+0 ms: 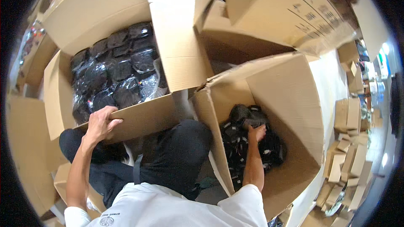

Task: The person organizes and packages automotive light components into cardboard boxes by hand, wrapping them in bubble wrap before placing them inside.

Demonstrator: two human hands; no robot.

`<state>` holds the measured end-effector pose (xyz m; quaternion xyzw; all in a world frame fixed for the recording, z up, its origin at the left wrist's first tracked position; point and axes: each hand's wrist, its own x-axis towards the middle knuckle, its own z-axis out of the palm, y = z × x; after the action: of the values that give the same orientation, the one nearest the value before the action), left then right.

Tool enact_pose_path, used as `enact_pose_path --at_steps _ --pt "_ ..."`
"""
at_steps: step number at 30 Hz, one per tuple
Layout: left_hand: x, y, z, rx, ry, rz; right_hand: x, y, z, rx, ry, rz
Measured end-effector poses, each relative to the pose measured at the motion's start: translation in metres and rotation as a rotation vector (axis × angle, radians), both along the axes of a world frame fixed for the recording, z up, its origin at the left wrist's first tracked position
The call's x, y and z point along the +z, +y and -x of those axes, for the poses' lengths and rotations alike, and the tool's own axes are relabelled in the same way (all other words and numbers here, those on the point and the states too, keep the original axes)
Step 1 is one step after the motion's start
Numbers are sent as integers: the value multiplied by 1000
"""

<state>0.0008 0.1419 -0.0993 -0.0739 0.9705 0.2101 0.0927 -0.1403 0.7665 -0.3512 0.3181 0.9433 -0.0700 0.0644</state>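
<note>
My left hand (100, 122) grips the near flap (143, 115) of an open cardboard box, thumb lying along its top edge. Inside that box, several black bundles in clear shiny plastic (120, 69) sit packed in rows. My right hand (257, 132) reaches down into a second, deeper cardboard box (290, 88) on the right. Its fingers are closed round a black item (255, 122) at the top of a heap. The heap is of loose black pieces (235, 143) with small white tags; their exact kind cannot be made out.
Another open carton (248, 38) stands behind the right box, its printed flap (290, 8) raised. My bent knees (185, 138) are close against the left box. Many cardboard boxes (347, 159) are stacked along the far right. More cardboard (31, 143) lines the left side.
</note>
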Motion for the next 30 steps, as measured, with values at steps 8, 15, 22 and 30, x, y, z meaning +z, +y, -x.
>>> enact_pose_path --at_steps 8,15,22,30 --pt "-18 -6 -4 -28 123 -18 1 64 10 315 30 229" --pt "-34 -10 -19 -61 207 77 94 -30 4 478 185 507" --pt "-38 -3 -19 -9 234 114 364 -121 17 465 800 679" --pt "-41 7 -13 -55 261 35 417 -368 28 751 459 1560"
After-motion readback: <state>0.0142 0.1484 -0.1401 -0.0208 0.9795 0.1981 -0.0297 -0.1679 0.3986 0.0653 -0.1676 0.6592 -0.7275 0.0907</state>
